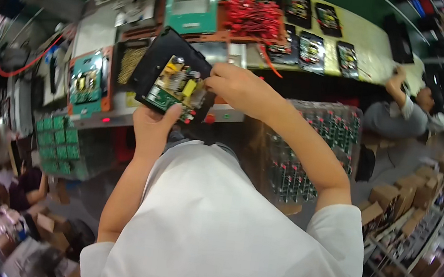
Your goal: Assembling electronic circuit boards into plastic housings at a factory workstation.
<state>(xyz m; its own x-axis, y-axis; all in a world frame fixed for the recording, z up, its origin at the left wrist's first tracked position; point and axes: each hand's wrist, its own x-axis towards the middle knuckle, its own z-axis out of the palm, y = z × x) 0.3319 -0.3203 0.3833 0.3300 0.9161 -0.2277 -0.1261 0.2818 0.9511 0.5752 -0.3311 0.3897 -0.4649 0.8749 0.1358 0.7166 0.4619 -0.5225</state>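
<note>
In front of my chest, a black plastic case (160, 52) is held tilted. Inside it lies a circuit board (176, 85) with yellow and silver components and a green corner. My left hand (155, 121) grips the lower edge, its thumb across the board's green end. At the right edge, my right hand (234, 87) is closed with its fingertips pressed together against the case; its thumb and fingers partly hide what lies between them.
A green fixture with a board (86, 81) stands left, beside a bin of brass-coloured small parts (129, 65). Red leads (253, 18) are heaped beyond the case. Several boards in black cases (312, 50) lie on the right-hand bench. Racked boards (310, 150) stand below; another person (399, 114) sits right.
</note>
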